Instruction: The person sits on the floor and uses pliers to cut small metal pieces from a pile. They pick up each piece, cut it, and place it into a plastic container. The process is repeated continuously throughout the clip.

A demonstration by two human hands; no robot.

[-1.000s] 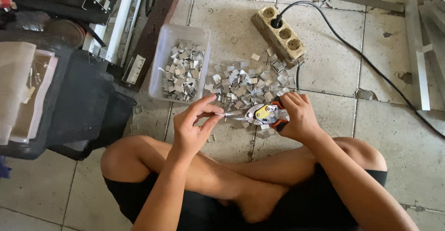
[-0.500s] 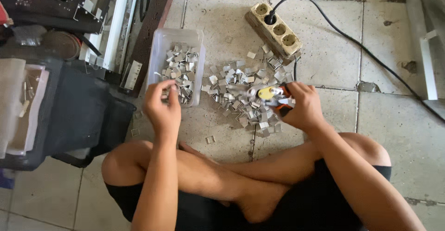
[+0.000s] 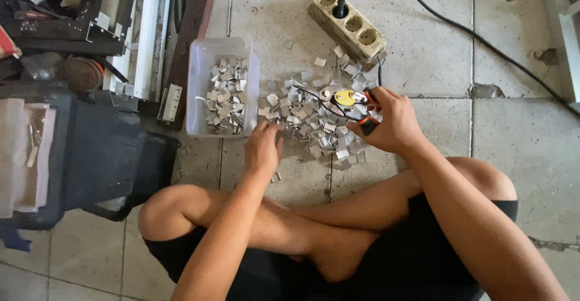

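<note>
- Seated cross-legged on a pale tiled floor [image 3: 519,126], facing a loose heap of small silvery metal clips [image 3: 308,123].
- Left hand [image 3: 263,147] lowered at the near edge of the heap, fingers curled down onto the pieces; whether one is already pinched, impossible to tell.
- Right hand [image 3: 389,120] wrapped tight around orange-handled pliers with a yellow pivot [image 3: 347,99], nose pointing left over the heap.
- Clear rectangular plastic tub [image 3: 199,83], part-filled with like pieces, just left of the heap.
- Best practice, by the look of it: lift one clip alone, present it squarely to the pliers' nose, keep fingertips clear of the bite.
- Cream power strip [image 3: 350,23] just beyond; stray metal better kept off its sockets.
</note>
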